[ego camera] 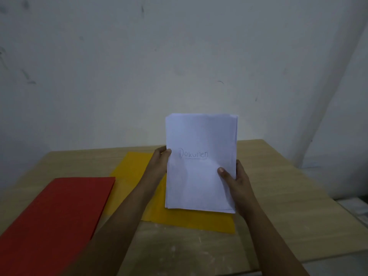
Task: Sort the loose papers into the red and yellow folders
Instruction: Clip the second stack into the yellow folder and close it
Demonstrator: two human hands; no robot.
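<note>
Here both hands (159, 160) (237, 180) clamp the paper stack (201, 164), hiding part of the yellow folder (185, 218).

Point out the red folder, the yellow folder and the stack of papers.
red folder (57, 212): head view, middle of its cover.
yellow folder (189, 222): head view, near edge below the papers.
stack of papers (199, 136): head view, top sheet's upper part.

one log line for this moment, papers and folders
stage: sorting not begun | paper stack: raised, in left hand and right hand | red folder, yellow folder: shut, on table
</note>
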